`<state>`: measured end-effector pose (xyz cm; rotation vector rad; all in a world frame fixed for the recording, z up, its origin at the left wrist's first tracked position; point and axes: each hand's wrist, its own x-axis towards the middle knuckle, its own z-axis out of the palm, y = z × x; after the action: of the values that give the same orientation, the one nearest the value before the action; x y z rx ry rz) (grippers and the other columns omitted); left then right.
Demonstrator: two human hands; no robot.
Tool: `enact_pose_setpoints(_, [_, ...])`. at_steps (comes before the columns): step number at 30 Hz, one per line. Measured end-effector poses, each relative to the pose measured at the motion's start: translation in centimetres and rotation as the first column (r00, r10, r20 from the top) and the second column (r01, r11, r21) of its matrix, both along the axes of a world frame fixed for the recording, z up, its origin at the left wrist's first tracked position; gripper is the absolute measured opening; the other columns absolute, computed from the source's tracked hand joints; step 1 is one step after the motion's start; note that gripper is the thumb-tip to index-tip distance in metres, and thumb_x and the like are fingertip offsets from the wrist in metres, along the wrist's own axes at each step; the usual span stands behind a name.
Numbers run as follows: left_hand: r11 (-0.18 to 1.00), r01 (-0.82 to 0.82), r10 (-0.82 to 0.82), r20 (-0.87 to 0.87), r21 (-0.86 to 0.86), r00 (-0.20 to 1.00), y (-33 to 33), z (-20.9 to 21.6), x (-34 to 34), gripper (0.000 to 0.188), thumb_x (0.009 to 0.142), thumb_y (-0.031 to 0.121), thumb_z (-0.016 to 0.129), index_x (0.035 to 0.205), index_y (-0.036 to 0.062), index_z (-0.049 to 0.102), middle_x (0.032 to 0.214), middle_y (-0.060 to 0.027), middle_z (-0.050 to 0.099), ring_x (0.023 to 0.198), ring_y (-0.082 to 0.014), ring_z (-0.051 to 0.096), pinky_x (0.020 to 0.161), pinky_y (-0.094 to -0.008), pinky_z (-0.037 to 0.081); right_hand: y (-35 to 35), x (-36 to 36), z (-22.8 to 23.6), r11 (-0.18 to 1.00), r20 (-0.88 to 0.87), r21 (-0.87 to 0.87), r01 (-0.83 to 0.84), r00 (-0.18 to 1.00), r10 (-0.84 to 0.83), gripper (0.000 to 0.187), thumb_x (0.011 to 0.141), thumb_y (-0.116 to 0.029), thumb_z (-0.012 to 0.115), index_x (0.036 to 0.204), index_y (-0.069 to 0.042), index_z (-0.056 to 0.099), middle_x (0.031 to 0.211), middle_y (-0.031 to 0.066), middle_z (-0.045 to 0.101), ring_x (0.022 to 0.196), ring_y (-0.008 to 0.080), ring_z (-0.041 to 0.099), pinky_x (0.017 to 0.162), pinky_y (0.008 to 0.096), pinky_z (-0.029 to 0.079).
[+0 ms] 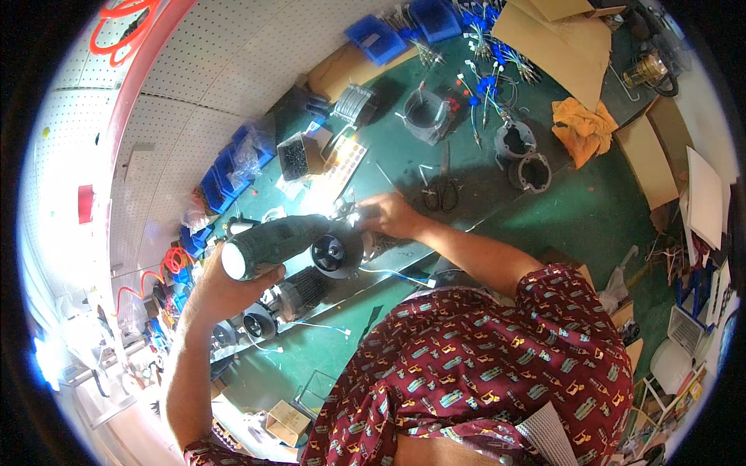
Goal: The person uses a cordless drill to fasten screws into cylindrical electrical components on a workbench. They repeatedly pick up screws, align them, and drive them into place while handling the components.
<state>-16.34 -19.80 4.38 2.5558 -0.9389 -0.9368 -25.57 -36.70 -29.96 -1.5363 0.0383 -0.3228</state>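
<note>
My left hand [217, 287] is wrapped around a dark green drill-like power tool [280, 242] with a pale round rear end. Its nose points right, toward a bright glare over the bench. At that nose, my right hand [391, 215] has its fingers closed in a pinch; glare and the fingers hide what they hold. Just below the tool lies a motor [332, 255] with a round open end showing a dark fan. Beside it, nearer me, rests a ribbed grey motor [305, 290] with loose wires.
On the green bench lie scissors [441, 194], a box of screws [295, 158], ring-shaped grey housings [533, 172], a ribbed cylinder [356, 106] and an orange cloth [583, 128]. Blue bins [225, 180] line the pegboard. Blue-tied wire bundles [488, 84] and cardboard [556, 46] occupy the far side.
</note>
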Motion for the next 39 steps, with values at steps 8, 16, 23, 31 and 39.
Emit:
enact_pose_setpoints(8, [0.998,-0.004,0.001,0.045,0.055,0.999,-0.8,0.0,-0.6,0.036,0.081,0.017,0.079,0.113,0.0056,0.066,0.097,-0.0056,0.070,0.087,-0.0125,0.064,0.079,-0.0313,0.053,0.2,0.2,-0.5,0.991,0.126,-0.106,0.080,0.990,-0.066,0.043,0.079,-0.022,0.083,0.113,0.003,0.070,0.098,0.0203,0.072,0.085,0.0216,0.067,0.077,0.0348,0.052])
enact_pose_setpoints(16, [0.999,-0.009,0.009,0.010,-0.042,1.000,0.0,-1.5,-0.2,0.039,0.081,0.016,0.079,0.116,0.0055,0.065,0.096,-0.0054,0.069,0.085,-0.0141,0.062,0.079,-0.0333,0.052,0.5,0.1,0.2,0.977,0.257,-0.086,0.195,0.952,-0.167,0.038,0.078,-0.018,0.083,0.109,0.000,0.071,0.092,0.0199,0.073,0.076,0.0243,0.069,0.070,0.0348,0.053])
enact_pose_setpoints(23, [0.999,0.010,-0.011,-0.021,-0.040,1.000,-0.1,-1.6,-0.2,0.044,0.081,0.016,0.078,0.121,0.0065,0.064,0.101,-0.0074,0.069,0.091,-0.0158,0.063,0.083,-0.0326,0.052,1.0,0.1,-0.4,0.983,0.252,-0.049,0.179,0.954,-0.161,0.039,0.078,-0.020,0.084,0.108,0.000,0.071,0.089,0.0186,0.072,0.073,0.0223,0.068,0.068,0.0353,0.052])
enact_pose_setpoints(31, [0.984,-0.123,0.119,-0.036,-0.131,0.992,1.2,1.4,-1.1,0.039,0.083,0.012,0.078,0.119,0.0050,0.066,0.106,-0.0047,0.071,0.097,-0.0121,0.060,0.086,-0.0303,0.050,-0.8,-1.8,0.7,0.957,-0.300,0.242,0.161,0.950,-0.083,0.026,0.090,-0.012,0.063,0.112,0.000,0.068,0.092,0.0139,0.070,0.077,0.0212,0.067,0.068,0.0354,0.057])
enact_pose_setpoints(39, [0.881,-0.335,0.340,-0.046,-0.334,0.939,14.8,-0.8,-4.2,0.046,0.086,0.025,0.078,0.122,0.0011,0.064,0.113,-0.0075,0.068,0.100,-0.0176,0.060,0.089,-0.0331,0.048,0.5,-10.4,6.7,0.754,-0.353,0.606,0.253,0.935,-0.030,0.027,0.098,-0.016,0.056,0.118,0.000,0.065,0.104,0.0085,0.067,0.090,0.0172,0.065,0.075,0.0340,0.057])
